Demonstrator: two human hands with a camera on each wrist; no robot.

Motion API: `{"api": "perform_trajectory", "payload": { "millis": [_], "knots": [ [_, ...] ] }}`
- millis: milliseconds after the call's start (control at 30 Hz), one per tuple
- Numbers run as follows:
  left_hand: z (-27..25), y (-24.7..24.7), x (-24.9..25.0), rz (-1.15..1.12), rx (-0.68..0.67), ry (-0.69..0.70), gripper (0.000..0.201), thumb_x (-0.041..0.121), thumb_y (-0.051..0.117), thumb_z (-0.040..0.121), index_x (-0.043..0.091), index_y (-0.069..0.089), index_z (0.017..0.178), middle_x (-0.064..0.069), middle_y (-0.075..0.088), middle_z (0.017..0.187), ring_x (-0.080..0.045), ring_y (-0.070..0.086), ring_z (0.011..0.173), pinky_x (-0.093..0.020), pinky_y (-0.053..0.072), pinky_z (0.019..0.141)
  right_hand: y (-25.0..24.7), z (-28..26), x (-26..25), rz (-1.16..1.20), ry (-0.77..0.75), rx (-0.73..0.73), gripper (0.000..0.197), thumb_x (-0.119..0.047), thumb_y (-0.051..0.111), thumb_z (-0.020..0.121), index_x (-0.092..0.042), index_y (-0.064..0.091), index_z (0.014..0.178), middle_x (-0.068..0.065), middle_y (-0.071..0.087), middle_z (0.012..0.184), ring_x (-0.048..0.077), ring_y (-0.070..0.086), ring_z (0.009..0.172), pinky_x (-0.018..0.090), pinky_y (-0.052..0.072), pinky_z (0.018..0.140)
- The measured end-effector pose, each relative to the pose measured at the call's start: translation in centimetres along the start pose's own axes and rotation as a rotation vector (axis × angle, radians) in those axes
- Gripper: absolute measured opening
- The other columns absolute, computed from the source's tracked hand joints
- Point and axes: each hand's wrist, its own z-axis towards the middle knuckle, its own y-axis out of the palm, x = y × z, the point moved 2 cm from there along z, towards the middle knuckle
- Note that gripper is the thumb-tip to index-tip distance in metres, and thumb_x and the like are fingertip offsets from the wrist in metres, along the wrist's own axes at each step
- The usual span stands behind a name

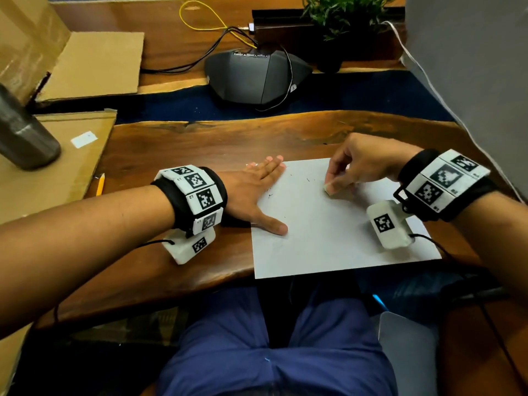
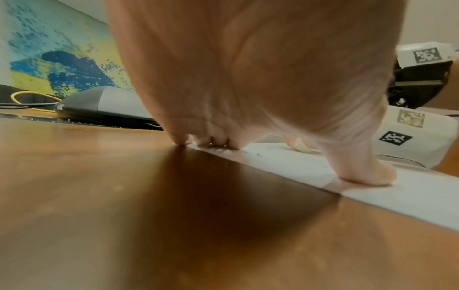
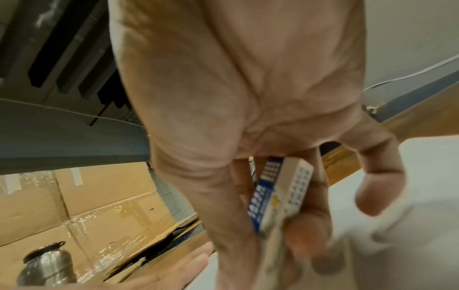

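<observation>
A white sheet of paper [image 1: 337,230] lies on the wooden table [image 1: 183,150] in front of me, with small dark crumbs scattered on it. My left hand [image 1: 257,192] lies flat with straight fingers, pressing the sheet's left edge; its thumb [image 2: 367,172] rests on the paper [image 2: 410,194]. My right hand [image 1: 351,170] pinches a white eraser [image 1: 330,190] in a blue and white sleeve [image 3: 273,194], its tip down on the sheet's upper right part. The eraser [image 2: 301,148] shows small beyond my left palm.
A yellow pencil [image 1: 100,184] lies at the left, on cardboard [image 1: 51,178]. A steel bottle [image 1: 24,132] stands at the far left. A grey conference phone [image 1: 254,77] with cables sits behind, with a potted plant [image 1: 340,15] further back. Wrist camera cables trail over the paper.
</observation>
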Motion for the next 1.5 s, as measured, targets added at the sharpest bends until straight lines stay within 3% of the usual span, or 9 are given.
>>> {"api": "perform_trajectory", "payload": {
  "millis": [167, 300, 500, 667, 833, 1033, 1200, 1367, 1500],
  "knots": [
    [0.0, 0.1, 0.0, -0.023, -0.003, -0.009, 0.142, 0.093, 0.046, 0.058, 0.014, -0.025, 0.152, -0.001, -0.035, 0.157, -0.014, -0.028, 0.146, -0.039, -0.007, 0.123, 0.8, 2.6, -2.8, 0.043, -0.088, 0.259, 0.013, -0.024, 0.088, 0.077, -0.015, 0.080, 0.082, 0.000, 0.075, 0.078, 0.010, 0.065, 0.067, 0.024, 0.053, 0.061],
    [0.0, 0.1, 0.0, -0.026, -0.006, -0.006, 0.142, 0.093, 0.046, 0.058, 0.015, -0.025, 0.152, -0.001, -0.035, 0.157, -0.014, -0.028, 0.146, -0.039, -0.007, 0.123, 1.3, 4.3, -3.2, 0.124, -0.046, 0.297, 0.017, -0.023, 0.088, 0.077, -0.010, 0.078, 0.083, 0.004, 0.076, 0.073, 0.011, 0.070, 0.059, 0.021, 0.056, 0.055],
    [0.0, -0.1, 0.1, -0.027, -0.017, -0.012, 0.142, 0.093, 0.047, 0.058, 0.015, -0.026, 0.152, 0.000, -0.036, 0.157, -0.014, -0.029, 0.146, -0.039, -0.007, 0.123, 1.2, 3.3, -4.4, -0.077, -0.115, -0.054, 0.013, -0.027, 0.087, 0.077, -0.019, 0.081, 0.085, -0.003, 0.078, 0.080, 0.010, 0.069, 0.071, 0.025, 0.057, 0.069],
    [0.0, -0.1, 0.2, -0.013, -0.023, -0.013, 0.141, 0.093, 0.049, 0.061, 0.015, -0.027, 0.151, 0.000, -0.037, 0.156, -0.014, -0.029, 0.145, -0.039, -0.006, 0.123, 0.4, 5.3, -4.0, 0.016, -0.047, 0.176, 0.018, -0.027, 0.089, 0.075, -0.016, 0.080, 0.086, 0.004, 0.078, 0.081, 0.010, 0.065, 0.062, 0.020, 0.053, 0.057],
    [-0.2, -0.4, 0.4, -0.014, -0.032, -0.030, 0.140, 0.091, 0.051, 0.064, 0.014, -0.027, 0.151, 0.000, -0.037, 0.156, -0.015, -0.029, 0.145, -0.037, -0.008, 0.123, 0.5, 4.2, -4.0, -0.101, -0.083, -0.117, 0.016, -0.028, 0.089, 0.074, -0.019, 0.082, 0.085, -0.002, 0.077, 0.076, 0.007, 0.064, 0.064, 0.027, 0.055, 0.065],
    [-0.3, -0.5, 0.6, -0.008, -0.034, -0.034, 0.139, 0.090, 0.052, 0.065, 0.016, -0.029, 0.151, 0.000, -0.037, 0.156, -0.014, -0.029, 0.145, -0.034, -0.011, 0.121, 0.4, 5.6, -4.2, 0.055, -0.057, 0.184, 0.020, -0.024, 0.090, 0.074, -0.012, 0.080, 0.086, 0.009, 0.078, 0.081, 0.011, 0.064, 0.061, 0.024, 0.053, 0.060],
    [-0.4, -0.5, 0.6, -0.011, -0.044, -0.044, 0.139, 0.089, 0.052, 0.065, 0.015, -0.028, 0.151, -0.001, -0.038, 0.156, -0.015, -0.029, 0.146, -0.035, -0.010, 0.122, 0.8, 4.2, -4.7, -0.079, -0.076, -0.101, 0.017, -0.027, 0.090, 0.073, -0.019, 0.082, 0.085, -0.006, 0.074, 0.070, 0.003, 0.062, 0.059, 0.024, 0.054, 0.061],
    [-0.3, -0.6, 0.6, -0.004, -0.041, -0.033, 0.140, 0.091, 0.050, 0.063, 0.015, -0.028, 0.151, -0.001, -0.038, 0.156, -0.015, -0.029, 0.146, -0.036, -0.010, 0.121, 0.5, 5.3, -4.5, 0.039, -0.051, 0.179, 0.021, -0.025, 0.091, 0.072, -0.015, 0.081, 0.087, 0.002, 0.077, 0.082, 0.014, 0.068, 0.071, 0.027, 0.058, 0.067],
    [-0.4, -0.5, 0.6, -0.013, -0.040, -0.044, 0.139, 0.090, 0.051, 0.064, 0.014, -0.027, 0.151, -0.002, -0.037, 0.156, -0.016, -0.028, 0.146, -0.035, -0.010, 0.121, 1.0, 4.0, -5.1, -0.109, -0.093, -0.108, 0.016, -0.030, 0.090, 0.072, -0.022, 0.082, 0.083, -0.006, 0.076, 0.074, 0.006, 0.064, 0.066, 0.028, 0.056, 0.070]
  ]
}}
